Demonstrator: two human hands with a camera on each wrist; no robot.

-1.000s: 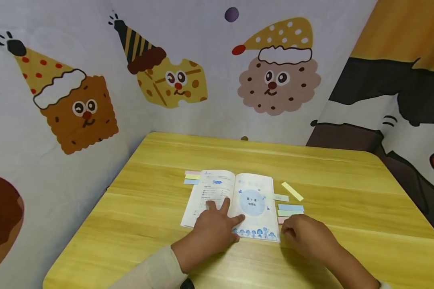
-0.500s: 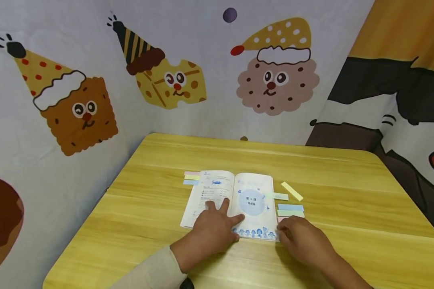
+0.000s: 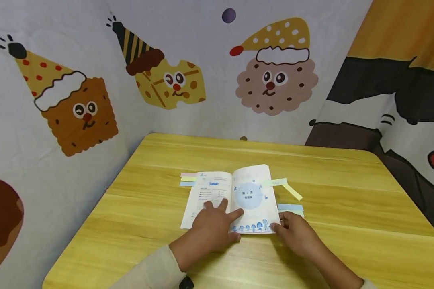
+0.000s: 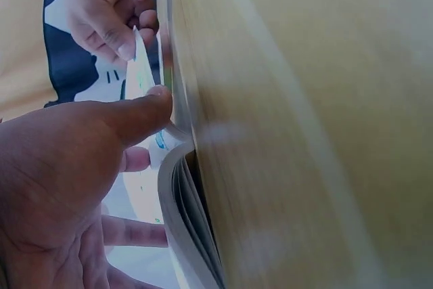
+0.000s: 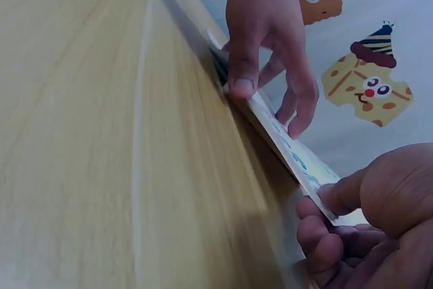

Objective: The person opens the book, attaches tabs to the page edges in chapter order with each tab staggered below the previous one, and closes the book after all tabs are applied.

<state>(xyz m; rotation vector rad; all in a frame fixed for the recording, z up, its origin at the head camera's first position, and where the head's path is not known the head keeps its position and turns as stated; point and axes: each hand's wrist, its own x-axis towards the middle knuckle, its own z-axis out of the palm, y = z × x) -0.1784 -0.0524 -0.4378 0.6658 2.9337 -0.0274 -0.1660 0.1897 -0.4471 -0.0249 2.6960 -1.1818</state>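
An open book lies on the wooden table, its right side lifted off the tabletop. Across the left page and the fold, my left hand rests with its fingers spread. At the lower right corner, my right hand pinches the book's right-hand pages, thumb on top and curled fingers beneath, as the right wrist view shows at the page edge. A pale green sticky tab sticks out from the right page. Pink, yellow and blue tabs stick out on the left.
On the table, right of the book, lie a loose yellow strip and a blue strip above a green one, partly behind my right hand. A cartoon-printed cloth hangs behind the table.
My right hand has moved left from beside the strips to the book's corner and taken hold of it. The right-hand pages have risen, with the green tab. My left hand has stayed in place.
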